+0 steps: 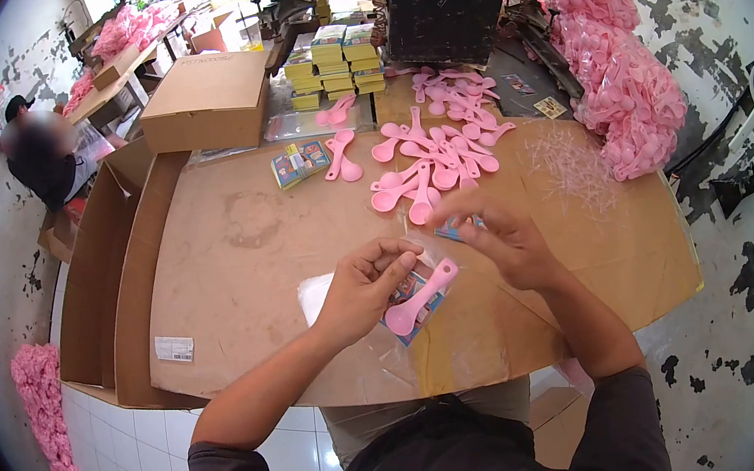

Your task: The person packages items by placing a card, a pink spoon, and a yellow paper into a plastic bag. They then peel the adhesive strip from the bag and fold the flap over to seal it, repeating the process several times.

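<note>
My left hand (372, 283) is closed, thumb pressed to forefinger on the top edge of a clear plastic bag (433, 252). A colourful printed card (409, 328) lies at the bag, with a pink measuring spoon (418, 303) slanting across it, bowl towards me. To the right my right hand (512, 242) hovers open, thumb and fingers apart, with nothing visible between them. Partly behind its fingers is another printed card (453, 229). Beyond it spreads a heap of loose pink spoons (443, 157). White sheets or bags (314, 295) stick out from under my left hand.
A banded card stack (299, 163) sits near two spoons; yellow-edged stacks (332, 62) stand behind. A cardboard box (205, 101) is at back left, a black machine (438, 7) at the back. Plastic strips (571, 169) lie right, by bagged spoons (620, 64). A person (47, 154) sits left.
</note>
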{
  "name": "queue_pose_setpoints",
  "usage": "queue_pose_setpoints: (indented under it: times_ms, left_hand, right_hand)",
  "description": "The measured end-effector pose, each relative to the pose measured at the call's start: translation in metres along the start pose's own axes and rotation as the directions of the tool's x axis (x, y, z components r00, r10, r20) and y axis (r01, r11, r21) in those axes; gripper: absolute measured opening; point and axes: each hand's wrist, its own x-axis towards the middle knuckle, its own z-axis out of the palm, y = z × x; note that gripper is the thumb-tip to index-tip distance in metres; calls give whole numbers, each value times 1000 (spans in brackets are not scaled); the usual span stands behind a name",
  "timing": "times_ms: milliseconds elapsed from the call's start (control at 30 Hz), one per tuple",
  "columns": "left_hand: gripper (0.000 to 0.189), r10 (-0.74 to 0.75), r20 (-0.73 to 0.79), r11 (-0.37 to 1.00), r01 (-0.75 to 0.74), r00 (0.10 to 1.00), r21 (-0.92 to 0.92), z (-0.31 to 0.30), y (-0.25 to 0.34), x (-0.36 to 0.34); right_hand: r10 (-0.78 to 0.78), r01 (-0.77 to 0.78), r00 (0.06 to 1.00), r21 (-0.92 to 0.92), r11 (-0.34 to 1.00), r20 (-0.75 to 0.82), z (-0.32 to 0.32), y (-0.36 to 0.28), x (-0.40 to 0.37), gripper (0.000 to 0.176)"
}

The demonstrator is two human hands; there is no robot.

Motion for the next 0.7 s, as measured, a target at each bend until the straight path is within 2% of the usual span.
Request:
queue_pose_setpoints:
  times_ms: [67,133,200,233,300,333,433,500,533,600,700]
  left_hand:
    - [25,-13,49,999,11,999,32,2,1,-1]
    - [28,-19,93,999,15,995,51,4,3,-1]
    - [30,-15,129,999,9,991,51,5,4,-1]
    - [31,54,109,998,-58,993,36,7,4,-1]
    - [34,187,67,982,-188,980,6,13,3,-2]
    - [36,213,79,971,-220,974,90,11,4,-3]
    - [41,292,148,892,-325,945,314,6,16,-9]
    - [44,350,230,809,-417,908,415,14,26,-16]
    - [44,366,233,790,-434,901,434,17,28,-16]
    - [44,402,236,748,-466,885,473,25,29,-14]
    - [40,353,107,856,-367,929,365,25,25,-9]
  right_hand:
    - [18,-19,999,-24,1000,-33,7,-7,4,20]
    - [-18,37,997,-246,968,79,9,-22,8,16]
    - [-125,193,968,-330,924,216,2,-27,12,14]
    - [-170,271,943,-360,892,287,0,-30,15,13]
    - [-217,310,948,-513,801,233,-1,-55,20,10]
    - [-244,322,947,-584,745,211,0,-70,23,9]
    - [-226,298,955,-659,690,194,-3,-95,23,10]
    - [-99,167,986,-701,694,137,-1,-95,20,10]
    - [-36,101,994,-718,689,104,0,-95,18,10]
    - [-48,84,996,-685,724,71,0,-92,18,10]
    - [-39,41,999,-642,765,17,4,-91,17,10]
